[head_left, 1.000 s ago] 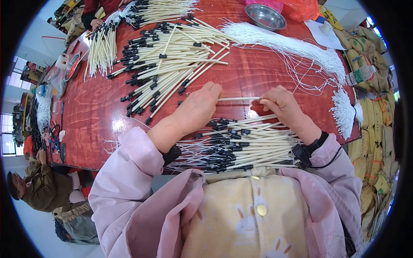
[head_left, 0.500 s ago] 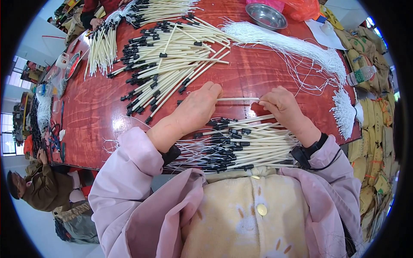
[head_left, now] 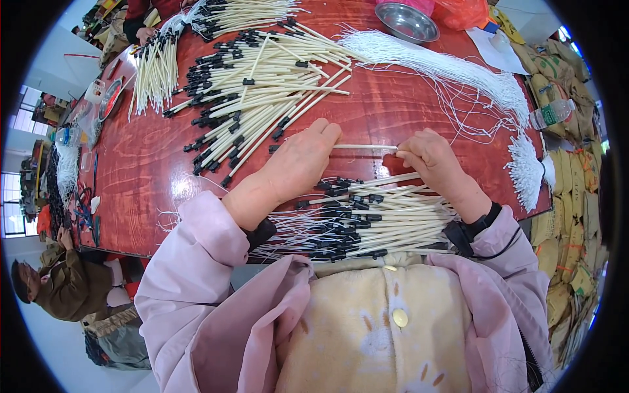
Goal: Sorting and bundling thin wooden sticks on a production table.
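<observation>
Between my two hands a cream-coloured rod is held level above the red table. My left hand is closed around its left part, and a black end piece sticks out past that hand. The fingers of my right hand pinch the rod's right end; whether a thin cord is also in them is too small to tell. Just below my hands, near the table's front edge, lies a bundle of similar rods with black end pieces and white cords trailing left.
A large pile of black-tipped rods lies ahead. White cords stretch to the right, ending in a tied bunch. A steel bowl and a plastic bottle stand farther off. Another person's hand is at far left.
Both hands keep their grip on the rod. My right hand has shifted very slightly to the right; little else differs.
</observation>
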`<action>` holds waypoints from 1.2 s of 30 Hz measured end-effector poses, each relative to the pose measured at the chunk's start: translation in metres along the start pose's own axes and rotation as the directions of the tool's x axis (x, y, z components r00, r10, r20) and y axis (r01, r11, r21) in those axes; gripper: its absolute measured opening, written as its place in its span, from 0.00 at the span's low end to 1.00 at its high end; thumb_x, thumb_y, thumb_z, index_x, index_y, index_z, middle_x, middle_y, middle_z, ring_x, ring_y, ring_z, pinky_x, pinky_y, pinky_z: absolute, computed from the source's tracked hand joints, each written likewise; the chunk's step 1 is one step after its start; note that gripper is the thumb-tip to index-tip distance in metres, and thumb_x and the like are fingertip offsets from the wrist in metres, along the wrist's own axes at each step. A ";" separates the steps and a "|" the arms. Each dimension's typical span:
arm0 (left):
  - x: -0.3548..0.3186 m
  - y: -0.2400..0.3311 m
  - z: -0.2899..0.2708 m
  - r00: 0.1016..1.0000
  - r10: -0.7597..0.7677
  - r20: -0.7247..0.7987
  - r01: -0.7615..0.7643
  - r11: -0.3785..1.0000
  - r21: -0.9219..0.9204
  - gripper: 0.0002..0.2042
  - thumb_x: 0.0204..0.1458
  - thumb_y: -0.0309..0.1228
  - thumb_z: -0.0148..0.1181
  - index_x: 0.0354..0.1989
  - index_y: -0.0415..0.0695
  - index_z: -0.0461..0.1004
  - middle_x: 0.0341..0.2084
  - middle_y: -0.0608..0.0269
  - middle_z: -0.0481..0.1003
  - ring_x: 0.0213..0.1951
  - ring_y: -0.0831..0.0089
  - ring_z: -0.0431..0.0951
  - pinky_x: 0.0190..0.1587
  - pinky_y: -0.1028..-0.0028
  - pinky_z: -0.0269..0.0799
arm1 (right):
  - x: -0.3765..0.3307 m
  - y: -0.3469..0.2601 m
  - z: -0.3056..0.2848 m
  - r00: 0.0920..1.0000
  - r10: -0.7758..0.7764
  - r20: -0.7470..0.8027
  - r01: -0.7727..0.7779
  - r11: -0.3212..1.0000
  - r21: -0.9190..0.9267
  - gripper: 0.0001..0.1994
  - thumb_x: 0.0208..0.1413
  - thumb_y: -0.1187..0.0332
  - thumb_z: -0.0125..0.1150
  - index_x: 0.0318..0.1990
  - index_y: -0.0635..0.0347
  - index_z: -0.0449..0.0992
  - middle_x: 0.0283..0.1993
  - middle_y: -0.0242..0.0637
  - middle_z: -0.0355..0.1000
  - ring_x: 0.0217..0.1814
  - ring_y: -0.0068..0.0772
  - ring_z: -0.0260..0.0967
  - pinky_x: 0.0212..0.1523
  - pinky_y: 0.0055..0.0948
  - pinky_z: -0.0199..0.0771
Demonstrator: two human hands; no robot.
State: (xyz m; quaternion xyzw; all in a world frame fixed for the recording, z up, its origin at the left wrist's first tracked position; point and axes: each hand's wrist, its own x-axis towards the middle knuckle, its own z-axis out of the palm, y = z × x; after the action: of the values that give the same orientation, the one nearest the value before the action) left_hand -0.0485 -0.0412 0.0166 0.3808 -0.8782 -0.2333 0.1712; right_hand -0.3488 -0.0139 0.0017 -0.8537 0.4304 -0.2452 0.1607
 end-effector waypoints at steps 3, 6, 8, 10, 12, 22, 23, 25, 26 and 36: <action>0.000 0.000 -0.001 1.000 0.003 0.002 -0.003 1.000 -0.007 0.08 0.57 0.19 0.52 0.45 0.38 0.68 0.39 0.46 0.71 0.43 0.42 0.73 0.45 0.53 0.70 | -0.001 0.000 0.001 1.000 -0.016 0.013 0.016 1.000 -0.001 0.02 0.59 0.72 0.63 0.34 0.60 0.78 0.24 0.34 0.74 0.29 0.40 0.68 0.39 0.37 0.65; -0.001 0.001 -0.001 1.000 0.007 0.005 -0.007 1.000 -0.010 0.08 0.57 0.18 0.51 0.44 0.38 0.68 0.39 0.47 0.71 0.43 0.42 0.73 0.45 0.53 0.70 | -0.002 0.000 0.001 0.998 -0.044 0.037 0.045 0.999 -0.013 0.02 0.59 0.73 0.62 0.34 0.60 0.78 0.24 0.34 0.73 0.29 0.40 0.69 0.39 0.37 0.65; -0.001 0.001 0.000 1.000 0.011 0.009 -0.011 1.000 -0.010 0.09 0.56 0.18 0.52 0.45 0.38 0.68 0.40 0.47 0.71 0.43 0.42 0.73 0.45 0.54 0.70 | -0.001 0.001 0.001 0.997 -0.064 0.047 0.065 0.998 -0.022 0.03 0.59 0.73 0.62 0.34 0.60 0.78 0.24 0.35 0.73 0.30 0.41 0.69 0.39 0.38 0.66; -0.002 0.002 -0.001 1.000 0.012 0.014 -0.012 1.000 0.005 0.10 0.55 0.18 0.52 0.45 0.38 0.68 0.40 0.47 0.70 0.43 0.42 0.73 0.45 0.54 0.70 | -0.001 0.000 0.001 0.996 -0.073 0.053 0.075 0.997 -0.026 0.03 0.59 0.73 0.62 0.34 0.60 0.78 0.24 0.35 0.73 0.31 0.41 0.70 0.39 0.38 0.66; -0.002 0.002 -0.002 1.000 0.016 0.025 -0.017 0.999 0.036 0.11 0.54 0.17 0.52 0.45 0.38 0.68 0.40 0.47 0.70 0.43 0.42 0.73 0.44 0.53 0.70 | 0.001 -0.002 0.000 0.995 -0.070 0.075 0.073 0.997 -0.033 0.03 0.59 0.72 0.62 0.35 0.61 0.78 0.25 0.36 0.73 0.32 0.42 0.70 0.39 0.39 0.66; 0.000 0.007 -0.002 0.998 0.045 0.033 -0.046 0.998 0.053 0.11 0.51 0.17 0.53 0.43 0.37 0.67 0.41 0.45 0.71 0.43 0.43 0.77 0.44 0.54 0.75 | -0.001 0.001 0.001 0.993 -0.068 0.096 0.071 0.997 -0.026 0.04 0.55 0.72 0.65 0.36 0.62 0.80 0.30 0.40 0.74 0.33 0.44 0.69 0.38 0.40 0.67; 0.001 0.008 0.000 0.998 0.055 0.023 -0.056 0.997 0.048 0.11 0.51 0.17 0.53 0.43 0.37 0.68 0.41 0.45 0.71 0.43 0.44 0.77 0.44 0.54 0.75 | -0.001 -0.002 0.000 0.994 -0.066 0.089 0.068 0.997 -0.019 0.05 0.54 0.71 0.66 0.36 0.62 0.81 0.29 0.39 0.74 0.33 0.44 0.69 0.38 0.40 0.67; 0.003 0.010 0.002 0.998 0.057 0.005 -0.057 0.997 0.055 0.10 0.51 0.17 0.53 0.43 0.37 0.68 0.40 0.46 0.71 0.43 0.44 0.77 0.43 0.54 0.75 | 0.000 -0.006 -0.002 0.995 -0.067 0.074 0.067 0.998 -0.004 0.05 0.54 0.71 0.67 0.36 0.62 0.81 0.29 0.39 0.75 0.33 0.44 0.69 0.37 0.40 0.67; 0.004 0.011 0.004 0.998 0.069 -0.003 -0.069 0.996 0.058 0.10 0.51 0.18 0.53 0.43 0.37 0.68 0.40 0.46 0.71 0.43 0.45 0.77 0.43 0.54 0.75 | 0.000 -0.007 -0.001 0.994 -0.080 0.073 0.080 0.997 -0.001 0.05 0.54 0.71 0.67 0.36 0.62 0.81 0.29 0.39 0.75 0.33 0.44 0.69 0.37 0.40 0.67; 0.010 0.020 0.003 0.994 0.107 -0.023 -0.104 0.991 0.089 0.11 0.50 0.19 0.55 0.43 0.39 0.70 0.40 0.49 0.71 0.43 0.46 0.75 0.44 0.54 0.72 | 0.002 -0.011 0.001 0.997 -0.052 0.052 0.053 0.998 -0.017 0.04 0.55 0.71 0.66 0.34 0.61 0.80 0.26 0.38 0.74 0.32 0.44 0.69 0.38 0.40 0.66</action>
State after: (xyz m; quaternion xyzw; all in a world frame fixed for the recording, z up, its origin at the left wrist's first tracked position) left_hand -0.0678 -0.0360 0.0263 0.3441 -0.9040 -0.1800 0.1787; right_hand -0.3398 -0.0091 0.0064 -0.8723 0.4057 -0.2233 0.1572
